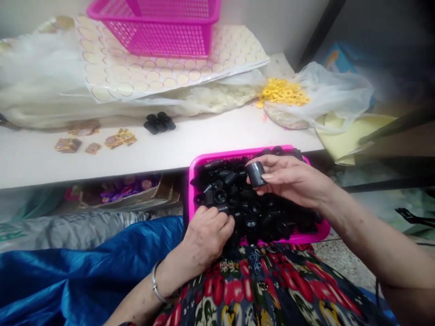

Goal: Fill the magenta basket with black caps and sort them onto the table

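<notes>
My right hand (283, 174) holds a short, shiny black plastic cylinder (256, 174) between thumb and fingers, raised over the basket. My left hand (210, 231) is closed, its fingers curled down at the near left side of the basket. What it grips, if anything, is hidden among the black parts. The pink plastic basket (192, 181) rests on my lap, against the table edge. It is full of loose black plastic parts (251, 222), some showing round hollow ends.
On the white table (204, 136) lie a cluster of black parts (159, 122), small printed pieces (120, 138) and yellow rings (283, 92). Another pink basket (170, 38) stands on a sticker sheet (234, 50) behind. A carton (136, 197) holds purple items below the table.
</notes>
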### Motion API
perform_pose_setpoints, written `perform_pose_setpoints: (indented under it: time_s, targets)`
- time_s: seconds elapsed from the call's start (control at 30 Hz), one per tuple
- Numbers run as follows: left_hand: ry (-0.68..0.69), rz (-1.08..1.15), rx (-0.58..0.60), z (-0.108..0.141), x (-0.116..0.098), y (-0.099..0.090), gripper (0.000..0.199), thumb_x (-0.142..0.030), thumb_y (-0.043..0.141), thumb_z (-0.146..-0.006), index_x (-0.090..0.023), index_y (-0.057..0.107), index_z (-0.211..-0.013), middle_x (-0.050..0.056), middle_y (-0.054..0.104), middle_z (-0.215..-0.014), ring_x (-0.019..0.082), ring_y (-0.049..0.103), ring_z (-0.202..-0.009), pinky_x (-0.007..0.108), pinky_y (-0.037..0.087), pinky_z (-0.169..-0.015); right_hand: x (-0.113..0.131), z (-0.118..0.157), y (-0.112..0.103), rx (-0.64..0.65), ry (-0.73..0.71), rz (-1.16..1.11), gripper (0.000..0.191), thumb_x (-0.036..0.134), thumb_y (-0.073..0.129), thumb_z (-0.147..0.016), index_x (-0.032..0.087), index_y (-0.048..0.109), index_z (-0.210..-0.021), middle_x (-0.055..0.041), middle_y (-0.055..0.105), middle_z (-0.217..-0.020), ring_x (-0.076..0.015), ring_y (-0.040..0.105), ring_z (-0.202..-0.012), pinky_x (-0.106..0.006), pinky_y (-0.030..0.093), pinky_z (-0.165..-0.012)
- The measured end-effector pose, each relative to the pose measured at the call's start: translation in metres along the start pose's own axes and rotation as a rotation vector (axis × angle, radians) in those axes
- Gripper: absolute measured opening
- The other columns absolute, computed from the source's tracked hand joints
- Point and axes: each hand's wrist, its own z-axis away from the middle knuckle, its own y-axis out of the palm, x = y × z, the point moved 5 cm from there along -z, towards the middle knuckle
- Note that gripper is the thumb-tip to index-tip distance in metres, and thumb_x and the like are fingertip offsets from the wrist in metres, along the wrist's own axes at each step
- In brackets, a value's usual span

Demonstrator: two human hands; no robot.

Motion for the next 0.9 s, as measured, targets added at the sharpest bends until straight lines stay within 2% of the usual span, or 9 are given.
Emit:
perform_pose_setpoints:
  time_s: [0.13,0.2,0.3,0.43,0.57,0.67,0.77,0.9]
  targets:
    - [0.029,-0.003,-0.072,0.001,-0.005,0.001,0.017,-0.01,0.048,-0.087,-0.014,0.06,-0.099,0.008,0.066,-0.092,0.018,0.048,-0.069,0.036,0.032,-0.06,0.0,-0.001,-0.002,0.006,0.007,-0.025,0.034,0.015,0.076,-0.066,0.016,0.065,-0.098,-0.0015,0.066,-0.09,-0.0126,0.065,-0.076,-0.027,0.058,-0.068]
    - [0.038,0.071,-0.113,0.001,-0.005,-0.004,0.019,-0.009,0.052,-0.085,-0.013,0.059,-0.102,0.009,0.068,-0.1,0.018,0.051,-0.073,0.036,0.036,-0.062,-0.001,0.001,-0.001,0.022,-0.006,-0.016,0.037,0.014,0.077,-0.066,0.017,0.064,-0.101,-0.0015,0.066,-0.089,-0.0126,0.065,-0.077,-0.028,0.059,-0.071]
    - [-0.014,0.387,-0.231,-0.002,0.002,-0.021,0.028,-0.009,0.061,-0.082,-0.016,0.057,-0.11,0.008,0.068,-0.098,0.019,0.056,-0.082,0.037,0.045,-0.073,-0.002,0.003,0.002,0.04,-0.061,0.013,0.042,0.012,0.078,-0.066,0.017,0.063,-0.104,-0.002,0.067,-0.09,-0.013,0.066,-0.082,-0.03,0.059,-0.076]
    - [-0.185,0.91,-0.365,-0.017,0.019,-0.037,0.037,-0.011,0.069,-0.079,-0.02,0.059,-0.114,0.009,0.064,-0.103,0.021,0.059,-0.098,0.038,0.05,-0.086,-0.004,0.002,0.006,0.017,-0.1,-0.064,0.044,0.015,0.078,-0.068,0.021,0.061,-0.108,-0.001,0.068,-0.094,-0.0161,0.069,-0.087,-0.034,0.058,-0.083]
    - [-0.452,1.251,-0.376,-0.038,0.032,-0.025,0.03,-0.014,0.067,-0.081,-0.021,0.061,-0.11,0.008,0.061,-0.105,0.018,0.06,-0.096,0.032,0.054,-0.081,-0.006,-0.004,0.006,-0.038,-0.142,-0.147,0.03,0.022,0.076,-0.073,0.022,0.064,-0.101,0.0005,0.067,-0.09,-0.0155,0.07,-0.084,-0.032,0.057,-0.082]
    - [-0.595,1.423,-0.404,-0.051,0.038,-0.014,0.041,-0.014,0.074,-0.074,-0.021,0.058,-0.111,0.006,0.062,-0.103,0.016,0.062,-0.095,0.028,0.055,-0.081,-0.008,-0.008,0.004,-0.046,-0.186,-0.166,0.021,0.024,0.074,-0.077,0.021,0.066,-0.095,0.0007,0.066,-0.09,-0.0127,0.066,-0.083,-0.029,0.057,-0.078]
    - [-0.665,1.492,-0.408,-0.061,0.043,-0.012,0.051,-0.012,0.08,-0.064,-0.02,0.058,-0.11,0.004,0.064,-0.097,0.015,0.063,-0.093,0.025,0.055,-0.08,-0.009,-0.011,0.001,-0.051,-0.213,-0.197,0.018,0.022,0.074,-0.076,0.02,0.067,-0.092,0.0012,0.066,-0.091,-0.0113,0.064,-0.083,-0.026,0.055,-0.076]
    - [-0.665,1.522,-0.41,-0.066,0.046,-0.015,0.048,-0.011,0.081,-0.062,-0.019,0.061,-0.105,0.004,0.067,-0.096,0.015,0.064,-0.092,0.025,0.055,-0.08,-0.009,-0.012,0.002,-0.043,-0.212,-0.212,0.017,0.023,0.076,-0.076,0.019,0.067,-0.09,0.0015,0.066,-0.086,-0.0103,0.063,-0.078,-0.024,0.054,-0.072]
